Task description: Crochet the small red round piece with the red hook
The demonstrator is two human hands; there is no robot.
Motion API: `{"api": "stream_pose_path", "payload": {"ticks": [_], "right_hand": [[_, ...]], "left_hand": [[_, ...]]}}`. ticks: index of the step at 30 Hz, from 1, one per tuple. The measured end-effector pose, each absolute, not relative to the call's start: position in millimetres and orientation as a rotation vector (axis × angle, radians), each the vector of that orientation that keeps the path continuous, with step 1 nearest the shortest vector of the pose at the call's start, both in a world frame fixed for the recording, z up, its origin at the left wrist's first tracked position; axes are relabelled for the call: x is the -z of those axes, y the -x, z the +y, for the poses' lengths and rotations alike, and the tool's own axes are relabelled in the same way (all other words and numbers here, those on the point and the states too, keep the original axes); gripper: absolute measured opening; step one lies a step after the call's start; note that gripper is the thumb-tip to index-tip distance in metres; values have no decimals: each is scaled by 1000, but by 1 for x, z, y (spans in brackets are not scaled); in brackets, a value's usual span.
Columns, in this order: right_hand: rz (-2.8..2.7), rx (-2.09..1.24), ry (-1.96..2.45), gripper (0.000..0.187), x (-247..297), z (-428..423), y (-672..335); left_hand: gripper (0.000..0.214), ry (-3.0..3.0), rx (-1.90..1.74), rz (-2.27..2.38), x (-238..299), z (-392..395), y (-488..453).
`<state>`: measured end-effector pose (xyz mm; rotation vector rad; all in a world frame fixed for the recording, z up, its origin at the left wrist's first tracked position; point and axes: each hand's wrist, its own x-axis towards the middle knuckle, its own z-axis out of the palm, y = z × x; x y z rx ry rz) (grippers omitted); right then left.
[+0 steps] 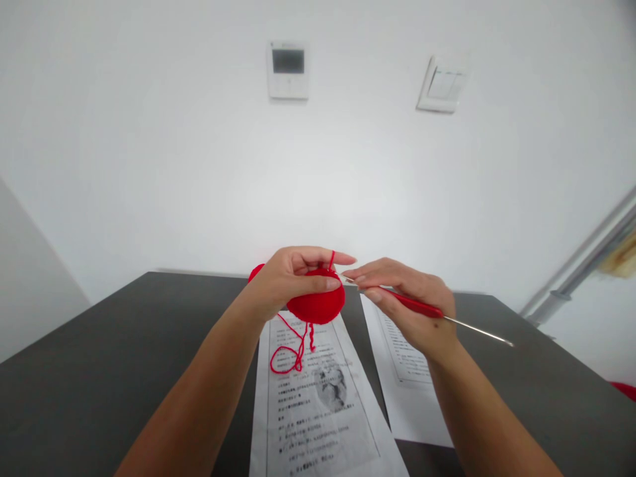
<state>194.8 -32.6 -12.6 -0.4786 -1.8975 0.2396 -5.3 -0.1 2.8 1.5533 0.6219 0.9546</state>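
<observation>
My left hand [293,281] pinches a round red crochet piece [317,303] by its upper edge, thumb in front. A strand of red yarn [332,260] loops over its stretched index finger. In my right hand [405,285] is a crochet hook [417,306] with a red handle and metal ends; its tip meets the top edge of the piece, and exactly how it sits in the stitches is too small to tell. Loose yarn [285,361] hangs and curls below the piece. Behind my left hand a red yarn ball [256,271] is mostly hidden.
Two printed sheets lie on the dark table [149,358]: one paper [318,424] under the yarn, another paper [412,417] beneath my right forearm. On the white wall are a panel with a screen [288,71] and a switch plate [443,84]. A grey pipe [586,271] runs at right.
</observation>
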Motion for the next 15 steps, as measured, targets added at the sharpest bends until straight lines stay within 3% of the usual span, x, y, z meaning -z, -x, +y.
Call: {"api": "stream_pose_path", "payload": {"ticks": [15], "right_hand": [[-1802, -519, 407, 18, 14, -35, -197]], "left_hand": [[34, -1520, -829, 516, -4, 1, 13]]}}
